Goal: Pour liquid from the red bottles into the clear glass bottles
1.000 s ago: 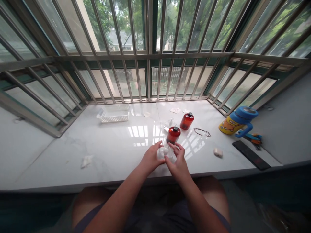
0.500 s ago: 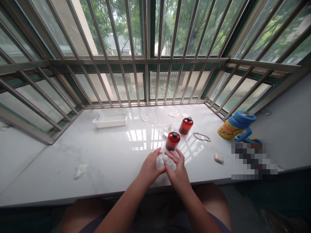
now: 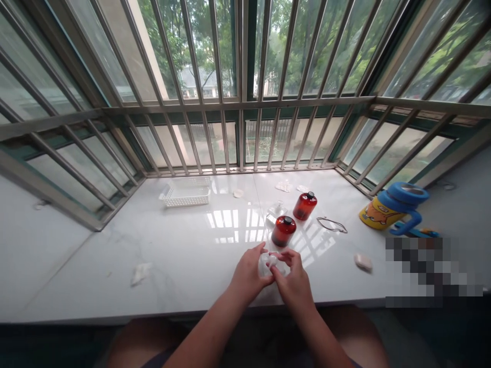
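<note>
Near the front edge of the white marble surface, a small clear glass-like container (image 3: 264, 265) sits between my two hands. My left hand (image 3: 251, 268) is wrapped round its left side, thumb at the front. My right hand (image 3: 293, 276) pinches at its rounded clear top with thumb and fingertips. Just beyond my fingers stands a red bottle with a black cap (image 3: 284, 231). A second red bottle (image 3: 305, 206) is behind it to the right. Left of that one is another clear glass piece (image 3: 276, 210).
A white perforated basket (image 3: 187, 197) lies at the back left. Crumpled white pieces (image 3: 140, 274) are at the left. On the right are a dark cord loop (image 3: 332, 225), a pale lump (image 3: 363, 262) and a blue and yellow mug (image 3: 391, 206). Metal bars line the window.
The whole view has shifted, so things appear further right and slightly lower. My right fingers have drawn in closer over the top of the clear container. My left hand still holds it.
</note>
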Tool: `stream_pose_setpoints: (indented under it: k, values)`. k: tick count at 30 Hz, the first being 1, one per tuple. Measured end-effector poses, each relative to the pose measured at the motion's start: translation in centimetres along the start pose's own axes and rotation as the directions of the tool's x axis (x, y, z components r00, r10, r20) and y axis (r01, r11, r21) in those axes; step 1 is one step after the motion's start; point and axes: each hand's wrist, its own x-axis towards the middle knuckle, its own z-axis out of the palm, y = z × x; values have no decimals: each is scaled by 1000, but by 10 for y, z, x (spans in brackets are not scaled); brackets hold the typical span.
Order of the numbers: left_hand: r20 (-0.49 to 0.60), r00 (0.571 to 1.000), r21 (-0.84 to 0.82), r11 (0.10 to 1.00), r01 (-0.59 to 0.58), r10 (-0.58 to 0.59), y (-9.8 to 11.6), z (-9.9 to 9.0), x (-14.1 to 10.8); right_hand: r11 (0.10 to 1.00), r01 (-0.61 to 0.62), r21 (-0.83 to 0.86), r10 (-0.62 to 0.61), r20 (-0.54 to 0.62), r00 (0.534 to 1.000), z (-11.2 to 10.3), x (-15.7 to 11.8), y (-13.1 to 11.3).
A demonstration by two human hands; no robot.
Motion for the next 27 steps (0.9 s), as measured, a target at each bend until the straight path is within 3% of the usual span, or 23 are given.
stream_pose_setpoints:
  k: [12,18,22,27]
  values:
    - [-171,971,197,972,-131,166,-5,18,-13,998,-25,-54,25,-12,1000,-1,2,-5]
    - [-156,953,207,952,-225,259,3,16,-22,996,23,-84,-27,-40,999,-12,-4,-5]
    - [-149,934,198,936,-292,324,9,-12,-40,986,-3,-167,-28,-180,983,-46,14,0]
    - [-270,921,175,955,-241,281,-14,-76,-73,938,-44,-343,-66,-303,951,-98,63,18]
